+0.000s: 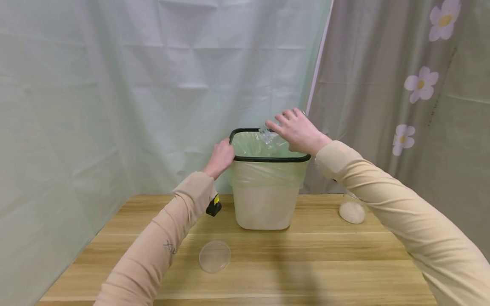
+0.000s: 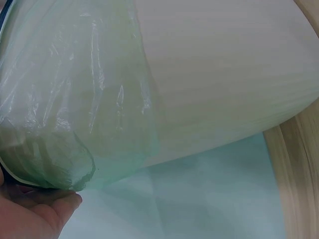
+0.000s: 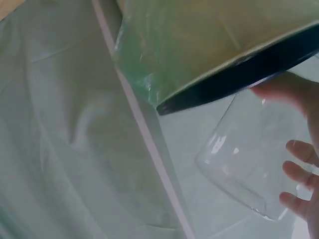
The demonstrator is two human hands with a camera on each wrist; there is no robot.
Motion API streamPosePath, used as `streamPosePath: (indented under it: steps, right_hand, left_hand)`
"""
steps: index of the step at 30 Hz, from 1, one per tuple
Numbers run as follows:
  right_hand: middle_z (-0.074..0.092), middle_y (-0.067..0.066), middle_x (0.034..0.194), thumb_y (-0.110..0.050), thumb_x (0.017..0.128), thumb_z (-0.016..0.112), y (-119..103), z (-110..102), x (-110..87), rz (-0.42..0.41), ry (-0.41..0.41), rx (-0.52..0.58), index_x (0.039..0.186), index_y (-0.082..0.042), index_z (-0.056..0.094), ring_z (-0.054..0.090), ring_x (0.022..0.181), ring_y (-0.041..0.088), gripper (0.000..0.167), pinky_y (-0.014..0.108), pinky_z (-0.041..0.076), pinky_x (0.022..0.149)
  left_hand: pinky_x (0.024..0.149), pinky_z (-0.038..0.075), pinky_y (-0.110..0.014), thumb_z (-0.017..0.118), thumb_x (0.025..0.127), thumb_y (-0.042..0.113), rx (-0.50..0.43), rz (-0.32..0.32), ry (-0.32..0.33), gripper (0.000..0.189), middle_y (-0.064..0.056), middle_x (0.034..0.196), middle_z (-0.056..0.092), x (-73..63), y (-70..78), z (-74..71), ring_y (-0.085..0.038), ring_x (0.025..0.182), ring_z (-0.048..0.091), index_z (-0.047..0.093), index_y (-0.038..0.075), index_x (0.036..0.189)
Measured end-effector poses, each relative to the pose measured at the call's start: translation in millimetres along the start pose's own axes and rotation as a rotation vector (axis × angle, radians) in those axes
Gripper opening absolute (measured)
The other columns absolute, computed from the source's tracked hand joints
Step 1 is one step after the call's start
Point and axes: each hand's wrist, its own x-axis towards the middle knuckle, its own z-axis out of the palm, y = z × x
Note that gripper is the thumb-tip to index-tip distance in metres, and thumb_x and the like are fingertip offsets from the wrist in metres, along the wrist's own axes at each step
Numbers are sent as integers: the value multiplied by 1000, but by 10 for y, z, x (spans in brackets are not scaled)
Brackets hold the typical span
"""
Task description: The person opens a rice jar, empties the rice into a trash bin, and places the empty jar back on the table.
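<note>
1. Left hand (image 1: 222, 157): at the left end of the rim (image 1: 273, 160), a black band round the top of the bin (image 1: 264, 208). Fingers curled, clamped on the rim; their exact hold beneath it I cannot make out.
2. Bin: pale, upright, between the two hands, its body hanging lower than the fingers of both and its base on the table (image 1: 306, 263).
3. Liner (image 2: 75, 99): thin, greenish, see-through. Folded out over the rim and down the bin's upper wall, just beside the left fingertips; wrinkled there, with glossy streaks.
4. Right hand (image 1: 298, 134): over the right part of the rim, back of the hand uppermost. Fingers apart from one another, curved round a clear cup (image 3: 234, 159), thumb on the opposite side.
5. Cup: within the right hand's grasp, tilted, partly hidden by the rim from the right wrist's side. Its contents I cannot tell.
6. Lid (image 1: 215, 256): clear, round, flat on the table, nearer the person than the left fingers and well apart from them.
7. Jar (image 1: 352, 212): pale filling, on the table to the right of the right fingers, partly covered by the right sleeve (image 1: 390, 199).
8. Beyond the fingers of both hands: a pale sheet (image 1: 191, 85); to their right, a grey curtain (image 1: 363, 85) with white flowers.
</note>
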Motion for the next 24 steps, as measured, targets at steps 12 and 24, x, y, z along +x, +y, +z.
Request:
streamPosePath:
  steps: [12, 24]
  right_hand:
    - [48, 19, 113, -3, 69, 74, 20, -54, 19, -10, -20, -93, 119, -1, 51, 44, 104, 38, 55, 50, 28, 93]
    - [52, 0, 116, 2, 74, 69, -102, -71, 97, -346, -213, -506, 117, -19, 56, 36, 118, 24, 49, 48, 2, 102]
  left_hand:
    - [77, 42, -46, 27, 90, 10, 24, 15, 14, 37, -26, 102, 55, -35, 30, -18, -43, 95, 51, 52, -10, 107]
    - [85, 39, -46, 28, 90, 4, 10, -19, -20, 37, -30, 110, 52, -277, 325, -215, -44, 103, 47, 47, -15, 115]
